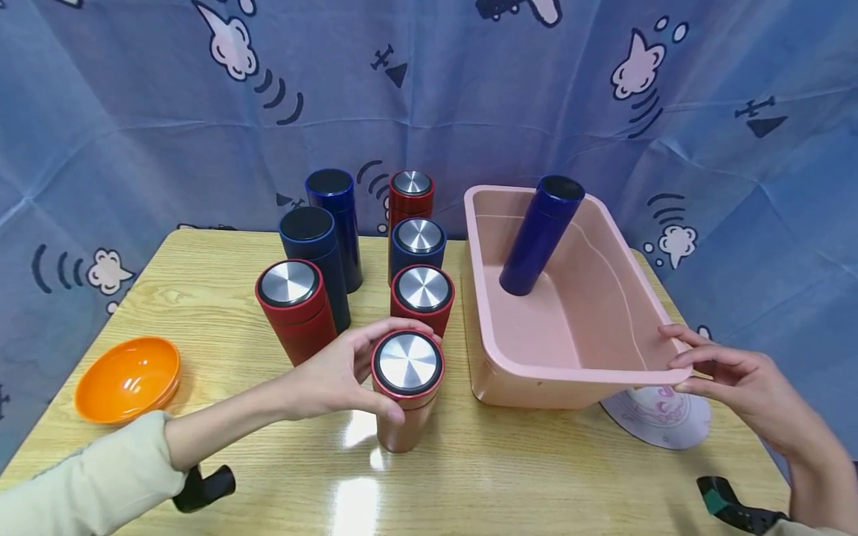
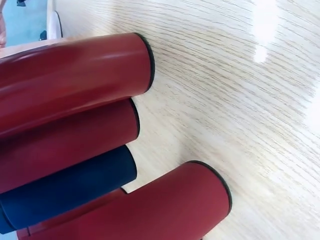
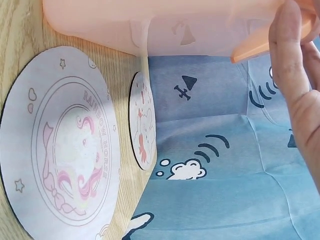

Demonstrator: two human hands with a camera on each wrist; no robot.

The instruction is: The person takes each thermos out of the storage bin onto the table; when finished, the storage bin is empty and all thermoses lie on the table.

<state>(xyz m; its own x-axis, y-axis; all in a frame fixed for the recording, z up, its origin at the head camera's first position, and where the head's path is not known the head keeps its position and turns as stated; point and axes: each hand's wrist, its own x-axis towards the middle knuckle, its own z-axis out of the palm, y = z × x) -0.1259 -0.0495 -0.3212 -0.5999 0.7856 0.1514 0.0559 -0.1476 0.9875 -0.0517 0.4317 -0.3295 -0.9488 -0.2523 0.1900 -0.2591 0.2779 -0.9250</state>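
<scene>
My left hand [image 1: 338, 376] holds a red thermos flask [image 1: 405, 417] by its upper part, thumb on the near side and fingers behind the silver-topped lid. This flask stands upright at the front of a row; a second red flask [image 1: 422, 301] and a dark blue flask [image 1: 418, 242] are right behind it. In the left wrist view the held flask [image 2: 80, 75] lies closest to the camera. My right hand [image 1: 751, 380] pinches the near right corner of a pink plastic bin [image 1: 563, 376]. Inside the bin a shiny blue flask [image 1: 541, 234] leans against the back wall.
Left of the row stand a red flask [image 1: 298, 316], a dark blue flask [image 1: 315, 257] and a shiny blue flask [image 1: 335, 212]. Another red flask [image 1: 411, 199] is at the back. An orange bowl [image 1: 127, 380] sits far left. Round printed mats [image 3: 75, 145] lie beside the bin.
</scene>
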